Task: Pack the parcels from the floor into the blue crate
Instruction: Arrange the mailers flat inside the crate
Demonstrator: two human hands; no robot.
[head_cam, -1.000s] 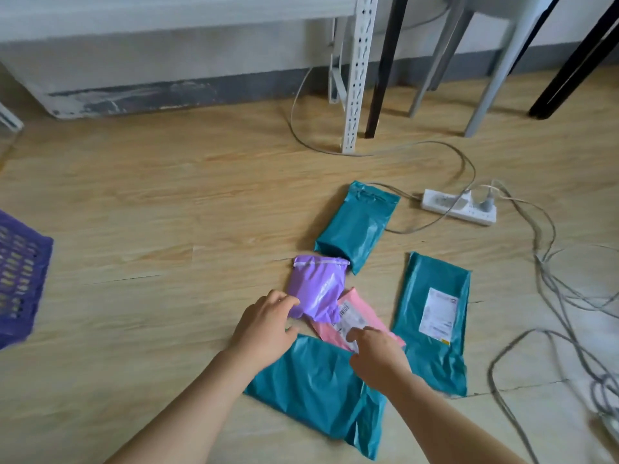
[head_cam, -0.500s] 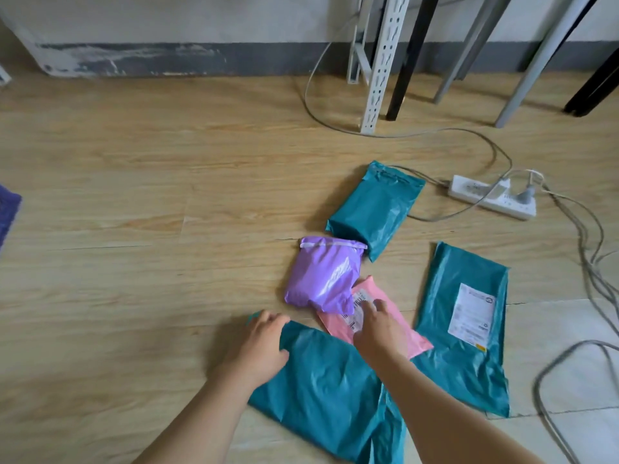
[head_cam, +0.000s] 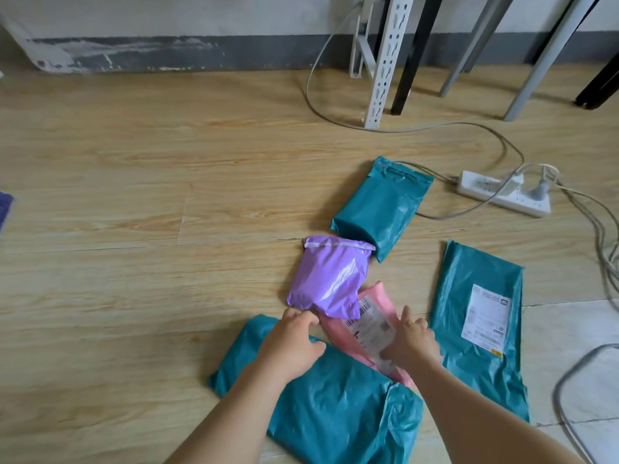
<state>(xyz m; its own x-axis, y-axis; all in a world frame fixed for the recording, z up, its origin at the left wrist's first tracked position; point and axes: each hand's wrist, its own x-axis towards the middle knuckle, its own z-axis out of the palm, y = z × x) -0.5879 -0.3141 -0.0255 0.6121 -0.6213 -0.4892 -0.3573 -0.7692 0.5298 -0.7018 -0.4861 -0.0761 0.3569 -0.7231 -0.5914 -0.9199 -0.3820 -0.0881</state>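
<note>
The person is kneeling or bending over five parcels that are lying together on the wooden floor [head_cam: 134, 262]. The left hand [head_cam: 294, 344] is reaching to the near edge of the purple parcel [head_cam: 330, 276]. Its fingers are bending down there, but I cannot tell if they are already pinching the bag or only touching it. The right hand [head_cam: 413, 343] is resting on the pink parcel [head_cam: 368, 329] with fingers spread apart and nothing gripped, probably to hold it in place. This makes sense, because the purple parcel is lying partly on the pink one and could pull it along when it is lifted. The pink parcel is also overlapping the near green parcel [head_cam: 335, 406], under the left forearm.

The far green parcel [head_cam: 382, 205] is touching the purple one, close to a power strip [head_cam: 505, 194] and its cables. The flat green parcel [head_cam: 479, 329] is lying to the right. Of the blue crate I am seeing perhaps only a small corner [head_cam: 4, 209] at the left edge, well apart.
</note>
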